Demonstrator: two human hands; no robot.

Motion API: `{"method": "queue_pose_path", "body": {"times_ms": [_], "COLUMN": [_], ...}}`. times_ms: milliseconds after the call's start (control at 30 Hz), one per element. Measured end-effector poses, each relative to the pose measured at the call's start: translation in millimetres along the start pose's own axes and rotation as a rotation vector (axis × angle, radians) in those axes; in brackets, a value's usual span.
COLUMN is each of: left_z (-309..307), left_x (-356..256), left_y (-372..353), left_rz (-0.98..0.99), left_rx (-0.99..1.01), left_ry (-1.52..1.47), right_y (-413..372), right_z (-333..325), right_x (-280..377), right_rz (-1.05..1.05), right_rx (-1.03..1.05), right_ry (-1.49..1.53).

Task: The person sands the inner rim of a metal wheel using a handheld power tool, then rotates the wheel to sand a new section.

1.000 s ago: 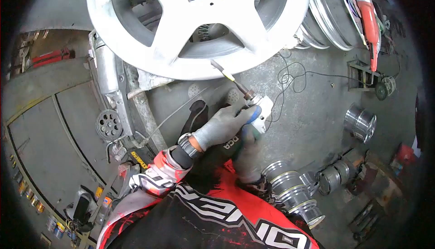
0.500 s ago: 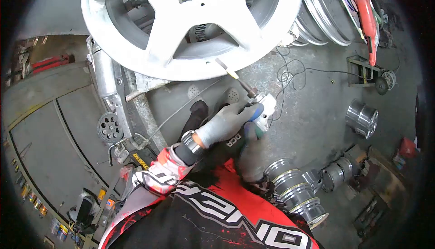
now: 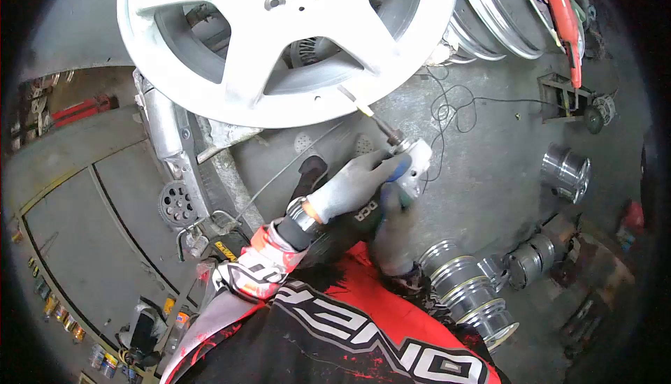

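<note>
Our left hand point(image 3: 349, 187), grey-gloved, is clenched round the front of the die grinder point(image 3: 411, 166), and our right hand point(image 3: 388, 234) grips its body just nearer to us. The tool's long axis runs far and left from both hands. Its thin bit point(image 3: 370, 113) meets the alloy wheel point(image 3: 244, 69) at the near rim, and the left forearm reaches in from the near left.

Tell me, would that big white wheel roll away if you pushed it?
Probably not far: the wheel looks propped on a metal stand. Loose, its round rim would likely roll. Thick spokes suggest it's stiff and heavy. Left hand and right hand grip a grinder beside it.
</note>
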State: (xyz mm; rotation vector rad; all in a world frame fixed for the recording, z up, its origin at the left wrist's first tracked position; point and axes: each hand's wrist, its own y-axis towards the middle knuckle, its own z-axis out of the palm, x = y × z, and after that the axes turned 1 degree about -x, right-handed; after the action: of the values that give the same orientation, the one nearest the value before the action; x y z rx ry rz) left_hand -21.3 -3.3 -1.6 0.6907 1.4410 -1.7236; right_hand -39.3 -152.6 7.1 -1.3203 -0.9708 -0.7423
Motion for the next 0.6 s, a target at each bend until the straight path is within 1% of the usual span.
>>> {"method": "queue_pose_path", "body": {"times_ms": [33,100,167,200,267,300,367,400,467,500,567,600], "left_z": [-3.0,-10.3,-15.3,-14.3,-9.4,-7.0,-4.3,-4.9,-6.9,-7.8,-11.5,-14.8], "left_x": [-4.7,-10.4,-6.9,-11.3,-23.5,-22.3,-13.2,-6.4,5.4,2.3,-7.3,-2.3], "left_y": [-8.2,-25.0,-29.1,-28.4,-23.1,-17.4,-1.6,6.6,17.9,15.9,7.9,4.2], "left_rz": [-0.001,-0.035,0.083,0.084,-0.035,-0.033,0.07,0.07,0.573,0.571,0.428,0.425], "left_rx": [-0.056,-0.067,-0.072,-0.068,-0.018,-0.012,0.039,0.046,0.037,0.04,0.082,0.084], "left_ry": [0.017,0.036,0.18,0.184,0.053,0.054,0.134,0.136,0.434,0.436,0.292,0.299], "right_y": [-3.6,-7.7,-9.9,-9.2,-5.4,-2.9,6.0,10.6,15.7,14.6,9.5,8.8], "right_z": [5.6,11.9,15.9,14.8,8.8,6.3,3.0,1.9,2.4,8.3,23.2,23.2], "right_x": [-0.7,-8.8,-4.3,-4.6,-4.8,-3.8,-0.4,1.7,6.1,12.7,27.5,23.3], "right_rz": [0.082,0.096,0.173,0.17,0.144,0.141,0.111,0.098,0.076,0.078,0.035,0.036], "right_rx": [0.02,0.011,0.06,0.056,0.049,0.043,-0.006,-0.03,-0.073,-0.075,-0.117,-0.119], "right_ry": [0.116,0.138,0.269,0.272,0.229,0.229,0.2,0.185,0.157,0.16,0.228,0.235]}}
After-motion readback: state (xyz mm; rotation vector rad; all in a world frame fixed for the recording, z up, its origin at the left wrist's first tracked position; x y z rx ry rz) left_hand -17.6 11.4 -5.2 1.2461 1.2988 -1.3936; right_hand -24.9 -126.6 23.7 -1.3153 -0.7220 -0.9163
